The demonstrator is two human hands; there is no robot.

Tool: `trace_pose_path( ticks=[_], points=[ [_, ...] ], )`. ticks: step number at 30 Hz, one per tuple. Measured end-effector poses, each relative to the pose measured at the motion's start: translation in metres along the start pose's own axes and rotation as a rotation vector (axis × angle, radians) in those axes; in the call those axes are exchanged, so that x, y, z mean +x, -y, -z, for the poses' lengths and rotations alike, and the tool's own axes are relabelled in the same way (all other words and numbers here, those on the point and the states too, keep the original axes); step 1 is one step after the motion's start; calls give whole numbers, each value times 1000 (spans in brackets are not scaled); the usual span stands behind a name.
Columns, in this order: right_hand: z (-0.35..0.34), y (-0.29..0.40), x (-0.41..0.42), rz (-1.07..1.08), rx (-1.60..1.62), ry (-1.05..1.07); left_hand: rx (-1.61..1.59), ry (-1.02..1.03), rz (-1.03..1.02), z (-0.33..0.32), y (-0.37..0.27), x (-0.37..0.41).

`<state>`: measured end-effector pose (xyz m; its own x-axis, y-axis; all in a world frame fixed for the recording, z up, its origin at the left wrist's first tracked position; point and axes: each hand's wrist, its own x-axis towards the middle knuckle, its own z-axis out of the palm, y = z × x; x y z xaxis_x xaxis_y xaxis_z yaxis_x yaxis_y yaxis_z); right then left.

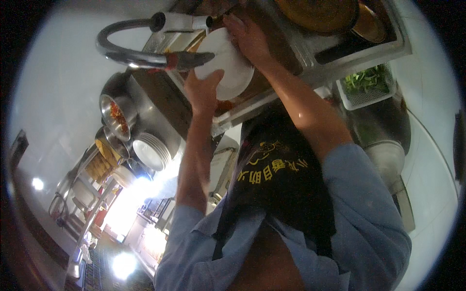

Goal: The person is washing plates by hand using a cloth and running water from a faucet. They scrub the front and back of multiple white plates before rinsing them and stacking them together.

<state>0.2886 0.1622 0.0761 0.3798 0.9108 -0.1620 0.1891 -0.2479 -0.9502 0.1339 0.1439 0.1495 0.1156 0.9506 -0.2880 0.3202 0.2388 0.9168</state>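
Over the sink basin, a white plate (pixel 227 67) is tilted up under the faucet. My left hand (pixel 204 89) grips its lower left edge, with the thumb lying across the white face. At the plate's upper right edge is my right hand (pixel 251 40), its fingers stretched toward the far side. Whether those fingers grip the rim or only rest against it is unclear. The dark nozzle of the curved metal faucet (pixel 193 60) hangs in front of the plate and covers part of it.
Round brownish pans (pixel 320 14) lie in the right basin. A white plastic basket (pixel 364 103) of green leaves stands below the counter's right end. On the left counter are a steel bowl (pixel 105 109) with chopped red food and a stack of white dishes (pixel 151 151).
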Motion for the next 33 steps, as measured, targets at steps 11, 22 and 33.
trace_pose_path(
  ticks=[11,22,33],
  points=[
    [-21,7,-9,657,-449,53,-21,438,359,39,11,39],
    [3,-43,3,87,125,1,-536,-135,96,-14,-4,-16],
    [36,5,4,341,109,221,-615,42,399,-11,5,3]
  ],
)
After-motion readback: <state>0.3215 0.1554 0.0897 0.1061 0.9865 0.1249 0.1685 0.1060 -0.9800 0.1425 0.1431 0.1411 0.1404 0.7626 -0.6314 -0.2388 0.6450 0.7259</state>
